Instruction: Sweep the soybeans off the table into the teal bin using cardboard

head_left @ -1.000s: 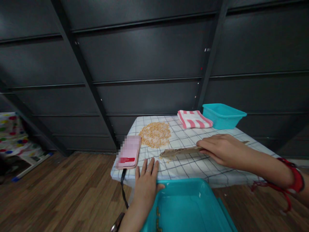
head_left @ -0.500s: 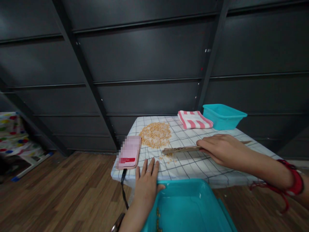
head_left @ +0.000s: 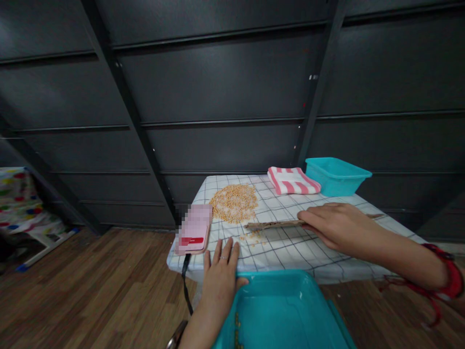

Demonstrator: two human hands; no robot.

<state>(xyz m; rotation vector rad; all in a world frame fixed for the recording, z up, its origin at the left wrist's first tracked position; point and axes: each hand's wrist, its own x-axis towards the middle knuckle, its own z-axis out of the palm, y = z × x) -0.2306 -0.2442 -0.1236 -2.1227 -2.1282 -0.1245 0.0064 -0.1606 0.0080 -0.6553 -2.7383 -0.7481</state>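
My right hand (head_left: 329,225) grips a flat strip of cardboard (head_left: 272,224), held edge-on over the tablecloth. Under and in front of its left end lie a few loose yellow beans (head_left: 254,237), which look like soybeans. Beyond them a spread pile of beans (head_left: 234,203) is mixed with white grains. My left hand (head_left: 221,271) lies with fingers stretched on the cloth at the table's front edge, its thumb by the rim of a teal basin (head_left: 279,274). A few beans (head_left: 237,329) show along the basin's left inner side.
On the checked tablecloth (head_left: 286,249) lies a pink phone (head_left: 196,228) at the left, its dark strap hanging down. A folded pink-striped towel (head_left: 294,181) and a turquoise plastic bin (head_left: 336,177) stand at the back right. A dark panelled wall (head_left: 218,87) rises behind.
My right hand and the cardboard have shifted very slightly to the right. My left hand, the bean pile and the basin look the same.
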